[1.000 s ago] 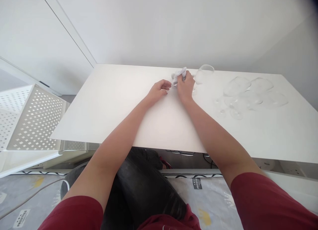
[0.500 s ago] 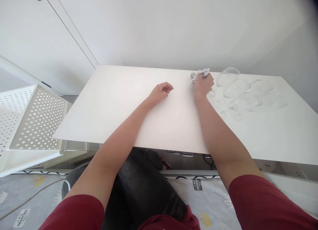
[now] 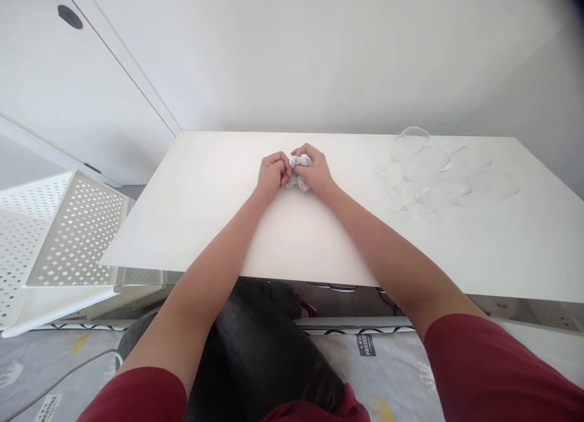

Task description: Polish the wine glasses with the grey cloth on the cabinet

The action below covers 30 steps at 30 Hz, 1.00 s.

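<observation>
Far left, at the end of the white bench, a pale container with perforated walls. Over the middle of the bench, the left hand, fingers curled in and narrow, right against the left edge of a small white cloth; impossible to tell whether gripping it or only touching. Cloth directly between the two hands, crumpled, with no clear long axis. Just to its right, the right hand, closed on the cloth with thumb and fingers bent. Farther right, well apart from both hands, a cluster of clear stemmed glasses, apparently upright on the bench, long axes vertical, bowls overlapping in view. Nearer to them, the right hand and forearm.
</observation>
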{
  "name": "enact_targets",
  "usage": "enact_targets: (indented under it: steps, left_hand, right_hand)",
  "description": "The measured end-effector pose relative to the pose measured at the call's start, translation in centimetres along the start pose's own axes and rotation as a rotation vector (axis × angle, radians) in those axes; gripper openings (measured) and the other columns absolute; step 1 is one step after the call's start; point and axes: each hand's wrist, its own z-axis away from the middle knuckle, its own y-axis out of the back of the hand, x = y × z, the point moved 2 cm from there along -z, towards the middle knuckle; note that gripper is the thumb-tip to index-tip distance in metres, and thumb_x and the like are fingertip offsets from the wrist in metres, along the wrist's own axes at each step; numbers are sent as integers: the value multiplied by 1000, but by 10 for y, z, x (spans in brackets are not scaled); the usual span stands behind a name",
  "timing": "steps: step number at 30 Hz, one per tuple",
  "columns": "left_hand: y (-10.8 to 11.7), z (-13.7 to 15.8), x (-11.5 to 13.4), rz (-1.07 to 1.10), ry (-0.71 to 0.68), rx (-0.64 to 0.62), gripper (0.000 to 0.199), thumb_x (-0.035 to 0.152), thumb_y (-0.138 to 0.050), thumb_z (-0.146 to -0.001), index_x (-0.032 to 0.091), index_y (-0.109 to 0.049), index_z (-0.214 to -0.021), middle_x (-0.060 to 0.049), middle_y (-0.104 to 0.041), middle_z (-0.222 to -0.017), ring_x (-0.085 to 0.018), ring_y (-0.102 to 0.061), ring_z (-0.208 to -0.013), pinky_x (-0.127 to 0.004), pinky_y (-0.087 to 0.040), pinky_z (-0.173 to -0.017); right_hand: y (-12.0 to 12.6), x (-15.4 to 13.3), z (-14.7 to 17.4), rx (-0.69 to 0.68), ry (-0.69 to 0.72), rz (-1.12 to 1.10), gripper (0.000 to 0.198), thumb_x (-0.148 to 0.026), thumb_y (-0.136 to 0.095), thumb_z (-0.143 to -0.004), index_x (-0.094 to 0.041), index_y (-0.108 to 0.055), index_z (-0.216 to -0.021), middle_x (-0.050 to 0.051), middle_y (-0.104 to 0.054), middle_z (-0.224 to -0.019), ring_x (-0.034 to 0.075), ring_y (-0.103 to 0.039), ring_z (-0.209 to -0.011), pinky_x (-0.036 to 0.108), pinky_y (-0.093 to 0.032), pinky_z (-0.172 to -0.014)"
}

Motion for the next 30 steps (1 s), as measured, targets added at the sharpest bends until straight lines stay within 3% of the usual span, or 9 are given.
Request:
enact_targets:
  steps: [3, 6, 11, 13, 15, 19, 24, 27, 30]
  left_hand:
    - [-3, 2, 0, -111, 12, -81, 7, 16, -49, -57, 19, -55, -57, 2, -54, -48, -8, -41, -40, -23, -24, -46]
    - [-6, 6, 0, -227, 6, -218, 11, 16, -49, -55, 18, -60, -53, 1, -51, -44, -9, -40, -43, -25, -25, -50]
    - [-8, 12, 6, -253, -30, -282, 10, 18, -50, -54, 19, -57, -46, 1, -37, -44, -8, -28, -47, -27, -18, -53]
    - [-8, 13, 7, -241, -47, -290, 10, 19, -50, -54, 18, -57, -47, 1, -38, -48, -8, -27, -49, -27, -18, -54]
    - [-8, 11, 7, -213, -76, -248, 10, 18, -50, -54, 18, -58, -48, 1, -39, -49, -7, -26, -49, -26, -18, -54]
    - [-2, 8, 8, -144, -147, -34, 10, 17, -49, -58, 19, -57, -54, 4, -35, -45, -7, -23, -47, -25, -19, -53]
    - [-2, 19, 20, -260, -376, 191, 18, 12, -47, -71, 20, -60, -62, 2, -47, -51, -10, -39, -52, -25, -32, -57]
    - [-5, 27, 28, -317, -487, 227, 23, 11, -46, -81, 21, -64, -71, 1, -55, -60, -11, -50, -59, -26, -41, -63]
    - [-6, 23, 35, -357, -498, 247, 25, 11, -45, -85, 21, -66, -78, 0, -60, -68, -12, -56, -66, -26, -48, -69]
  right_hand:
    - [8, 5, -5, -14, -132, -214, 29, -27, -59, -57, -19, -65, -84, -3, -60, -77, 14, -51, -66, 23, -40, -57]
    - [13, 5, -8, -94, -222, -354, 16, -26, -59, -55, -19, -59, -69, -5, -48, -61, 11, -41, -56, 21, -32, -50]
    - [13, 2, -11, -252, -278, -421, 13, -26, -59, -53, -21, -51, -63, -4, -48, -56, 11, -41, -49, 22, -33, -43]
    - [13, 2, -11, -292, -289, -432, 14, -26, -59, -54, -21, -50, -64, -3, -50, -55, 12, -42, -48, 22, -35, -42]
    - [12, 2, -12, -308, -294, -435, 13, -25, -59, -55, -22, -50, -64, -3, -51, -54, 13, -44, -47, 23, -38, -42]
    - [7, 4, -9, -332, -286, -416, 12, -23, -60, -56, -19, -55, -66, -2, -55, -55, 13, -46, -48, 22, -38, -43]
    - [6, 3, -7, -489, -257, -402, 10, -20, -60, -57, -16, -61, -66, 0, -57, -58, 13, -47, -54, 21, -37, -48]
    - [7, -7, -3, -701, -262, -421, 13, -18, -60, -55, -15, -64, -67, 1, -57, -58, 14, -48, -54, 23, -38, -51]
    - [-6, -27, 15, -1192, -266, -444, 10, -17, -64, -59, -13, -67, -66, 4, -59, -62, 15, -49, -56, 25, -38, -53]
